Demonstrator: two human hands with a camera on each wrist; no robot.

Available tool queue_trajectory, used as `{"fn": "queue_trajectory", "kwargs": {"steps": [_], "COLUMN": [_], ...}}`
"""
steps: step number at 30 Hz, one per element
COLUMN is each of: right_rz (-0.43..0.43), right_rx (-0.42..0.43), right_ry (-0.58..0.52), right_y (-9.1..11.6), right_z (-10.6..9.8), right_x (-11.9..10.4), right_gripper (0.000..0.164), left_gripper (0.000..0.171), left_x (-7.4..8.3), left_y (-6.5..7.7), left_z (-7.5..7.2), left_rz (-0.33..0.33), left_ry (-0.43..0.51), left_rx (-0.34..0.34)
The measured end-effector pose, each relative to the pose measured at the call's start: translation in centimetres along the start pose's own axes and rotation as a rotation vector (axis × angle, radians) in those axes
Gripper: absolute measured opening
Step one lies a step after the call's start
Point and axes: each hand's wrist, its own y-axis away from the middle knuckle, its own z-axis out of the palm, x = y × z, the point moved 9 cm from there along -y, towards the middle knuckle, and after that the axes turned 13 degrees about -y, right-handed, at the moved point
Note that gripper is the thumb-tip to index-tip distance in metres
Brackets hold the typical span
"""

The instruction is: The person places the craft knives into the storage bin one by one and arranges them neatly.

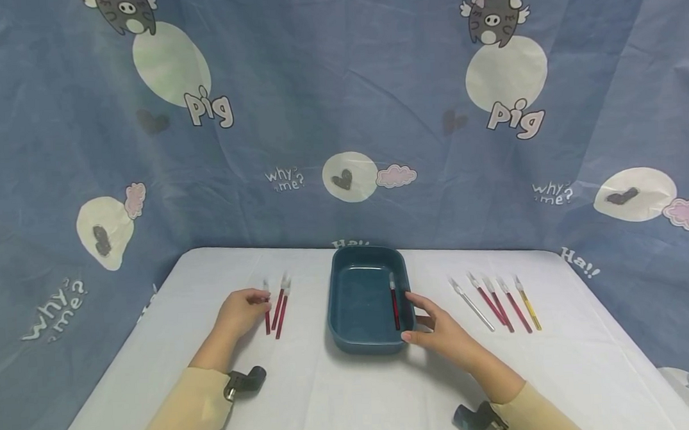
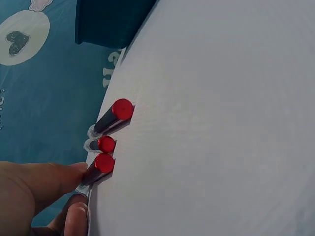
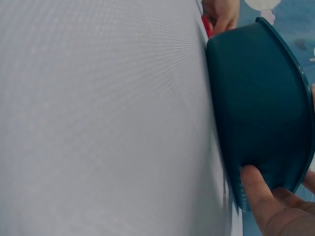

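Note:
On the left of the table, my left hand [image 1: 242, 312] pinches a slim red craft knife [image 1: 268, 322] with a clear cap between thumb and fingertips. Beside it lie two more red craft knives [image 1: 282, 314], their red butt ends [image 2: 123, 109] facing me in the left wrist view. My right hand [image 1: 442, 332] touches the right side of a dark teal box [image 1: 350, 351], with thumb and fingers spread along its outer wall near the front corner. Inside the box one red craft knife [image 1: 395, 306] lies along the right wall.
Right of the box lie several capped craft knives: a silver one [image 1: 471, 304], red ones [image 1: 516, 307] and a yellow one [image 1: 529, 307]. A white cloth [image 1: 330, 408] covers the table. Behind it hangs a blue patterned curtain [image 1: 351, 112]. Each wrist wears a small black camera [image 1: 246, 381].

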Motion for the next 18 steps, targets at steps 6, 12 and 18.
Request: {"fn": "queue_trajectory", "kwargs": {"steps": [6,12,18], "right_rz": [-0.003,0.004,0.000], "right_rx": [-0.008,0.008,0.006], "right_ry": [0.002,-0.009,0.000], "right_y": [0.04,0.03,0.11], "right_z": [0.05,-0.01,0.01], "right_x": [0.02,0.12,0.10], "right_gripper": [0.085,0.086,0.084], "left_gripper": [0.027,0.029,0.028], "left_x": [-0.20,0.25,0.13], "left_y": [0.20,0.29,0.44], "left_z": [-0.26,-0.43,-0.62], "left_rz": [-0.023,-0.032,-0.070], "left_ry": [-0.026,-0.052,-0.042], "left_rx": [0.014,0.021,0.034]}}
